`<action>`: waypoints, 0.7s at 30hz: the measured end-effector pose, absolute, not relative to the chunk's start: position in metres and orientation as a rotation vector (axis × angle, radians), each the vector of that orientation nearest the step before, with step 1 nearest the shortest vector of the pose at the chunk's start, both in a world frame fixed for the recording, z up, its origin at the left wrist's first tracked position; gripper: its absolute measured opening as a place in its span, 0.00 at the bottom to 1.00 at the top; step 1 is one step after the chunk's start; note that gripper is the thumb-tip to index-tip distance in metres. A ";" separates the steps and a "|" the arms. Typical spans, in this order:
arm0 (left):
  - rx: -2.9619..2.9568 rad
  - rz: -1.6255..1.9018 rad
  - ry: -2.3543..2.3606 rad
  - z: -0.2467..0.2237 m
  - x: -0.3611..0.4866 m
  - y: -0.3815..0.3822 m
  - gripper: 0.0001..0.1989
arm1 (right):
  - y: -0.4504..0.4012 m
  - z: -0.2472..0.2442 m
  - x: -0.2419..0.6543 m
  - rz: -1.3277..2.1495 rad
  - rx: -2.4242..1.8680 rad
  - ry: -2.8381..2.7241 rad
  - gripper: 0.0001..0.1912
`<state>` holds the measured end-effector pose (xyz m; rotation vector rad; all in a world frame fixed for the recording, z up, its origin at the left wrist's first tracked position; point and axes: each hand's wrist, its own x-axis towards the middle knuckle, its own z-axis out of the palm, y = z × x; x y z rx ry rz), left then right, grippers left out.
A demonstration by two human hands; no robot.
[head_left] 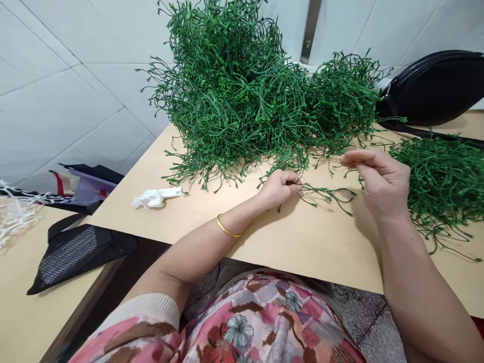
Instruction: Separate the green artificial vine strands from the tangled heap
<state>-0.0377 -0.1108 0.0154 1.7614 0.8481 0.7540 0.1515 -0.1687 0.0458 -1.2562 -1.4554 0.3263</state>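
Note:
My left hand (282, 188), with a gold bangle on its wrist, pinches a small green plastic stem piece (327, 192) whose thin branches spread to the right over the table. My right hand (381, 181) is raised a little above the table to the right of that piece, its fingers bent and drawn together; what they hold, if anything, cannot be made out. Behind both hands rises a large tangled heap of green stems (242, 96). A smaller pile of green stems (449, 176) lies to the right of my right hand.
A crumpled white tissue or wrapper (157, 197) lies on the wooden table (212, 222) at left. A black bag (434, 91) stands at the back right. On another table at far left are a black mesh pouch (70, 252) and white stringy pieces (18, 212).

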 end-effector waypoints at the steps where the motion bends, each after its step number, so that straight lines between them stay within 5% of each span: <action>1: 1.800 0.755 0.841 0.015 -0.037 -0.111 0.08 | -0.169 0.045 0.147 0.380 -1.239 -1.469 0.12; 6: 1.889 0.784 0.825 0.020 -0.036 -0.117 0.11 | -0.166 0.034 0.125 0.619 -1.367 -1.884 0.10; 12: 1.932 0.772 0.821 0.016 -0.035 -0.116 0.10 | -0.162 0.025 0.121 0.471 -1.442 -2.045 0.12; 21: 2.209 0.673 0.920 0.010 -0.027 -0.119 0.12 | -0.170 0.016 0.120 -0.331 -1.587 -2.419 0.09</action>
